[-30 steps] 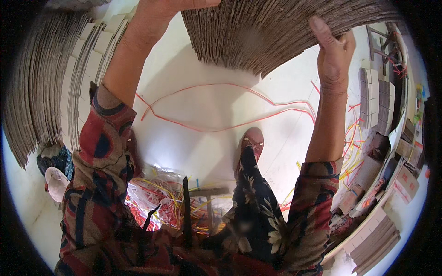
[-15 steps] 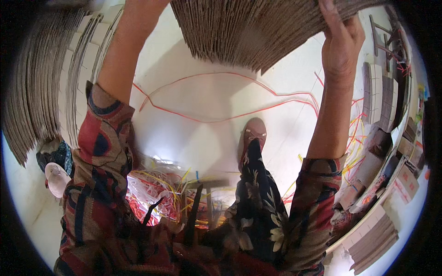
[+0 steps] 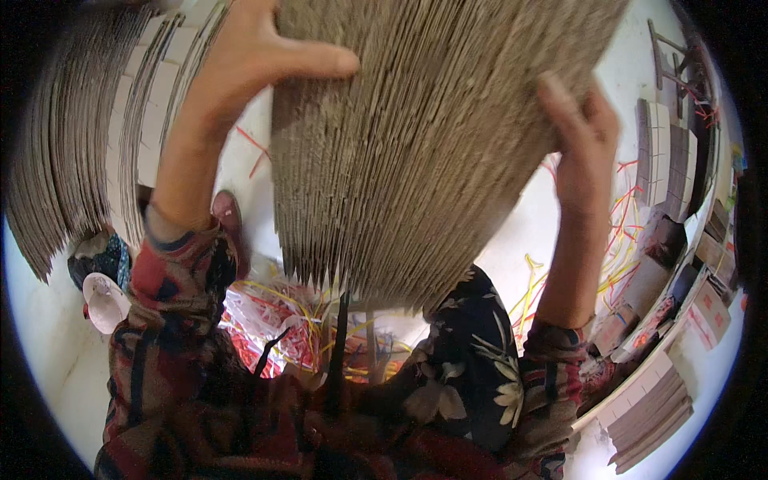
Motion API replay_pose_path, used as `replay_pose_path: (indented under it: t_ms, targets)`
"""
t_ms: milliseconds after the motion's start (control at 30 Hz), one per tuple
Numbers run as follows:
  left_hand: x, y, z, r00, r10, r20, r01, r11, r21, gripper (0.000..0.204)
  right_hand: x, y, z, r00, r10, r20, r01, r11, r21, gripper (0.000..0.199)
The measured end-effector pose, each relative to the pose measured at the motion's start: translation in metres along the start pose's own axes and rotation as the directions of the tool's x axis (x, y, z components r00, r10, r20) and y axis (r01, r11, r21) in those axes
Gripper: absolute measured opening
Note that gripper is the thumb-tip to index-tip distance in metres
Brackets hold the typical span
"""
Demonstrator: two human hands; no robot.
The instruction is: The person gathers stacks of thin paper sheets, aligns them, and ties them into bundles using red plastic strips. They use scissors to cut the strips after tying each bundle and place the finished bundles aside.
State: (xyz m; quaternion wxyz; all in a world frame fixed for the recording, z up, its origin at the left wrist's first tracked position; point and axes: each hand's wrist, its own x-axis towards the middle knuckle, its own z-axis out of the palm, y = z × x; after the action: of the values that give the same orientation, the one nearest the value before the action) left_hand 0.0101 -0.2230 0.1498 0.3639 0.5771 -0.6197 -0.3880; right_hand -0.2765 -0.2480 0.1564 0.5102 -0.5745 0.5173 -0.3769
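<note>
A thick stack of grey-brown cardboard sheets (image 3: 416, 160), edges toward me, fills the upper middle. My left hand (image 3: 264, 60) grips its left side, thumb stretched across the sheet edges; its other fingers are mostly hidden at the top of the view. On the right side, my right hand (image 3: 584, 144) is pressed against the stack with fingers bent around its edge. The stack's lower end hangs above my lap and hides most of the pale floor. Red strap (image 3: 254, 150) shows on the floor beside the stack's left side.
Tall stacks of cardboard (image 3: 68, 120) stand at my left, near a pinkish bowl (image 3: 106, 302). Tangled red, white and yellow straps (image 3: 272, 320) lie by my legs. More cardboard bundles (image 3: 656, 152) and boxes (image 3: 708, 312) line the right side, with a wooden frame (image 3: 672, 64) at the far right.
The cardboard stack has come down and toward me between my hands, covering the floor straps and my right shoe. My left hand has come into fuller view.
</note>
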Motion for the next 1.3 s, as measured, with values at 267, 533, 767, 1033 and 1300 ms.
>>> replay_pose_path:
  t_ms: [267, 533, 767, 1033, 1300]
  targets:
    - [-0.060, -0.160, 0.107, 0.915, -0.362, 0.179, 0.393, 0.899, -0.191, 0.102, -0.031, 0.183, 0.027, 0.817, 0.524, 0.241, -0.566, 0.808, 0.162, 0.052]
    - [-0.118, -0.164, 0.101, 0.888, -0.434, 0.150, 0.440, 0.898, -0.004, 0.109, -0.084, 0.196, 0.047, 0.853, 0.450, 0.264, -0.501, 0.847, 0.178, 0.057]
    - [-0.126, -0.151, 0.102, 0.877, -0.463, 0.131, 0.463, 0.886, 0.032, 0.116, -0.091, 0.187, 0.038, 0.965, 0.215, 0.153, -0.167, 0.946, -0.279, 0.074]
    - [-0.125, -0.161, 0.099, 0.847, -0.511, 0.146, 0.515, 0.857, 0.016, 0.116, -0.029, 0.129, 0.102, 0.752, -0.208, 0.625, 0.653, 0.364, -0.664, 0.086]
    - [-0.129, -0.163, 0.099, 0.881, -0.457, 0.122, 0.460, 0.888, 0.000, 0.114, -0.009, 0.115, 0.093, 0.807, -0.056, 0.588, 0.549, 0.439, -0.712, 0.070]
